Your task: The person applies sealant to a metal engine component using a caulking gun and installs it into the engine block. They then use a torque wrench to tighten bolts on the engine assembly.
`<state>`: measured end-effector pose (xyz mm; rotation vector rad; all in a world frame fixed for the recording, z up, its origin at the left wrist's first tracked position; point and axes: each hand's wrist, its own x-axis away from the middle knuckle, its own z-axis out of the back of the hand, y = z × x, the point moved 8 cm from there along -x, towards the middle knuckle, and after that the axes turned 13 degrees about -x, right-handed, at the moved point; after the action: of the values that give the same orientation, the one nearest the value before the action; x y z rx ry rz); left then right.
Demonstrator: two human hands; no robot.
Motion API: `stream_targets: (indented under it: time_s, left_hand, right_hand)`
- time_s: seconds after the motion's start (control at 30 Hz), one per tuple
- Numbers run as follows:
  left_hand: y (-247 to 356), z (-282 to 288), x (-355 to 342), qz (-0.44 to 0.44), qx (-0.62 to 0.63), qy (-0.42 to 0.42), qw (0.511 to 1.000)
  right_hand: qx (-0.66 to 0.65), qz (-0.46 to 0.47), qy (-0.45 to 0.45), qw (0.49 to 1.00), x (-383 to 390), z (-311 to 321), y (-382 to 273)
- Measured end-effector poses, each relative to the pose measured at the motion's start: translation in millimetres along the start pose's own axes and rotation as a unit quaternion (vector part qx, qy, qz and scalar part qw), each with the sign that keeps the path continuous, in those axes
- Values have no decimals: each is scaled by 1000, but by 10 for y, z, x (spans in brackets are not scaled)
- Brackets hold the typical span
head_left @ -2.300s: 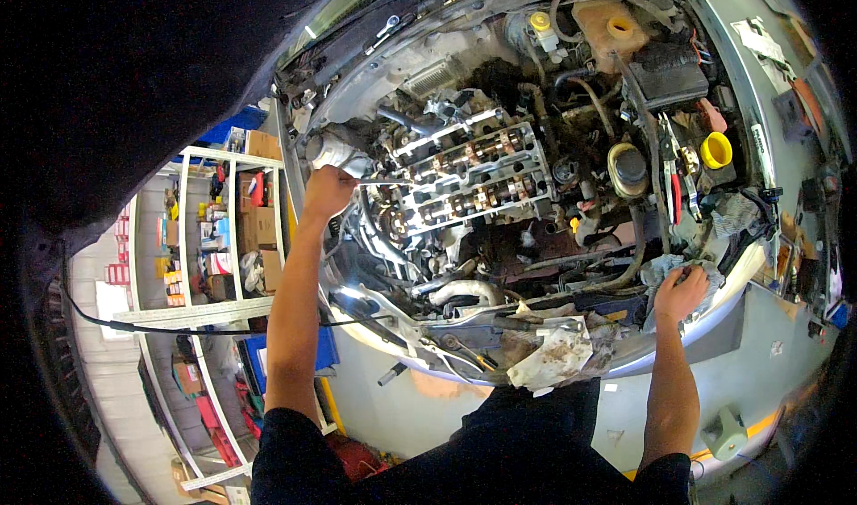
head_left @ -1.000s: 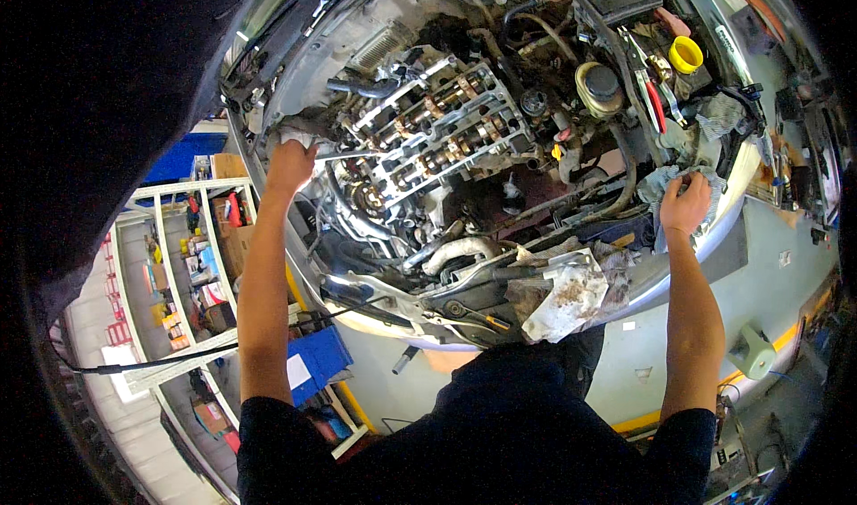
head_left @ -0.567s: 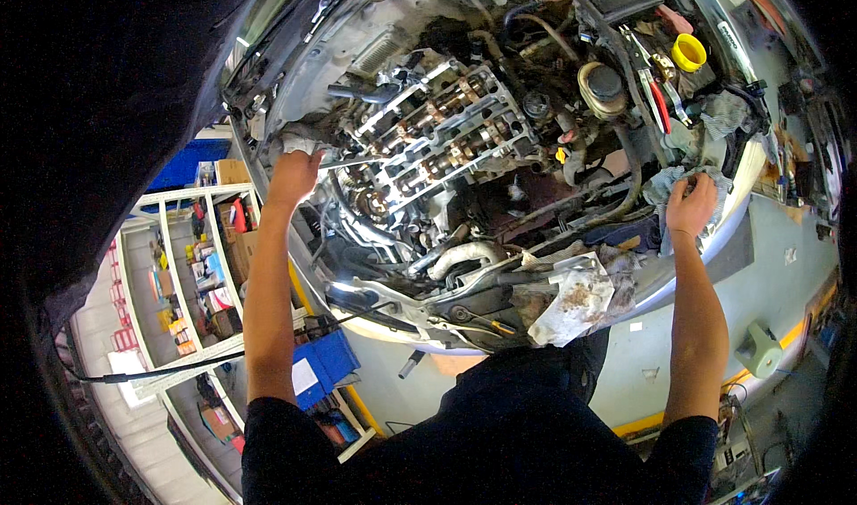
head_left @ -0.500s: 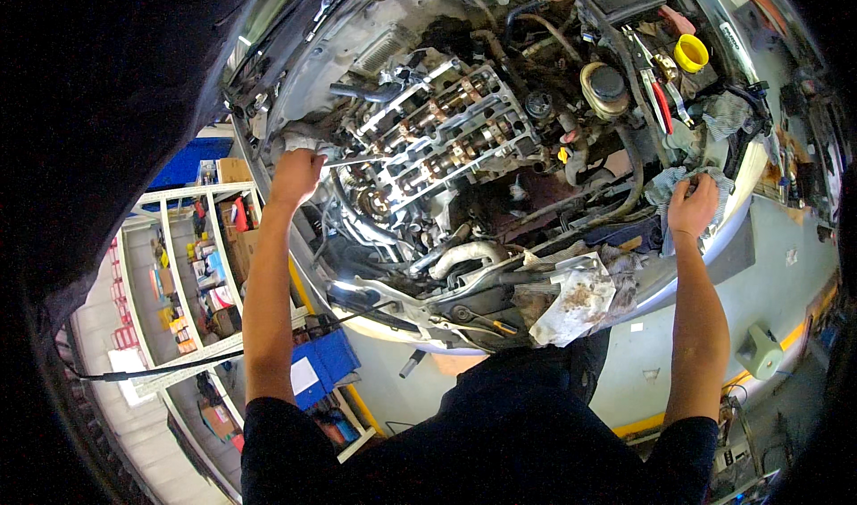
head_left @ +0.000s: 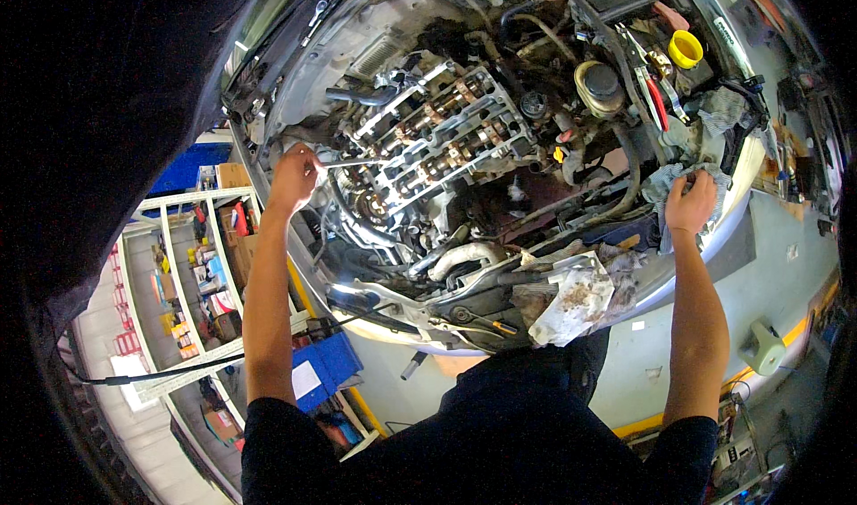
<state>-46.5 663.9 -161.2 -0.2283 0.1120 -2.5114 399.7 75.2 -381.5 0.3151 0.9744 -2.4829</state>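
Observation:
My left hand [head_left: 295, 176] is closed at the left side of the engine, around one end of a slim silver metal bar [head_left: 352, 163]. The bar's far end reaches the edge of the opened cylinder head [head_left: 446, 137], where two camshafts lie exposed; what its tip touches is too small to make out. Out at the right, my right hand [head_left: 690, 205] is curled on a grey-blue striped cloth [head_left: 661, 190] by the front edge of the engine bay. Its fingers are bent into the cloth and partly hidden.
Red-handled pliers [head_left: 658, 103] and a yellow cap [head_left: 686, 50] lie at the back right. A stained white cloth [head_left: 573, 301] covers part of the front edge, beside an orange-and-black handled tool [head_left: 504, 326]. Shelving [head_left: 187, 282] with boxes stands at the left.
My left hand has shifted slightly, its fingers turned a little on the bar, which still meets the engine. My right hand stays on the cloth. The whole view has tilted slightly.

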Motion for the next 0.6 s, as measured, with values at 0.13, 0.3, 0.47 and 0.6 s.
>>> stream_targets:
  time_s: [0.13,0.3,0.47,0.6]
  left_hand:
    - [-25,-51,-27,66,26,27,997]
    - [-94,-145,-18,117,-35,-148,981]
    - [131,97,-33,-45,-19,64,997]
    - [-158,-181,-64,86,-133,-49,986]
  right_hand:
    - [18,-6,3,1000,28,-11,59]
    - [10,-19,-11,1000,18,-15,32]
    - [21,-12,-4,1000,21,-25,69]
    - [14,-10,-6,1000,19,-23,44]
